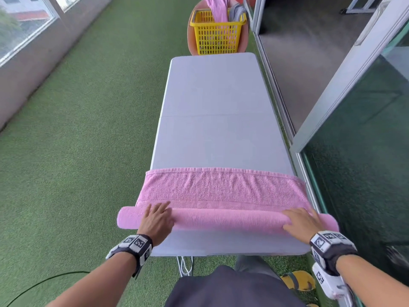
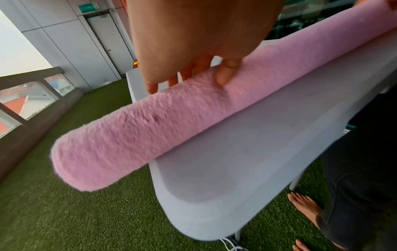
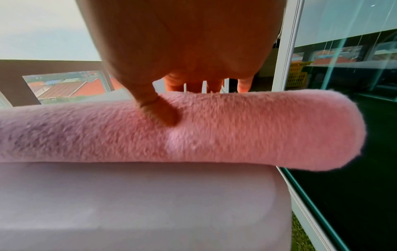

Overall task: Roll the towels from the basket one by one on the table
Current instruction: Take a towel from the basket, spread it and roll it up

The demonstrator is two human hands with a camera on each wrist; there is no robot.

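Green turf surrounds the table [image 1: 217, 96]; both hands, left hand [image 1: 156, 220] and right hand [image 1: 303, 222], press spread fingers on the pink towel [image 1: 221, 189], apparently keeping its roll even, well short of the basket [image 1: 218, 33].

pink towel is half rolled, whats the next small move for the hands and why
Probably push the roll further away with both flat palms: the left hand and right hand rest on it, and a flat strip of pink towel remains unrolled on the table.
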